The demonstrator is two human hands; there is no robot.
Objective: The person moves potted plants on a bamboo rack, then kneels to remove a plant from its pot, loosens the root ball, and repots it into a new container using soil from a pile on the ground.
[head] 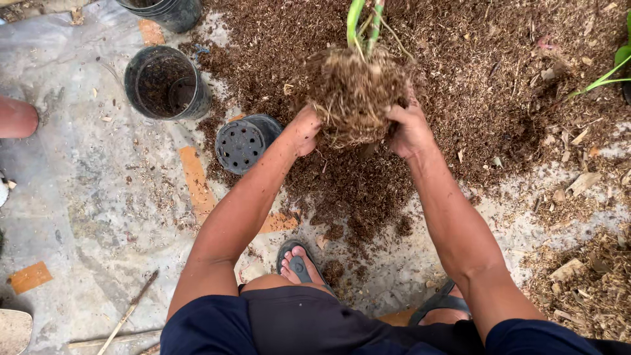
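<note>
Above the far mulch heap (pixel 499 72): root ball (pixel 358 95) clasped between left hand (pixel 303 131) and right hand (pixel 409 130), fingers curled in. Loosening stage, probably; empty pot (pixel 164 82) far left. Gentle teasing needed next.

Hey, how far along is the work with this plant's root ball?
Done: the plant is out of any pot; an overturned pot lies nearby. In hand: left hand and right hand grip the root ball above loose brown mulch. Left: the upright pot holds no plant.
</note>
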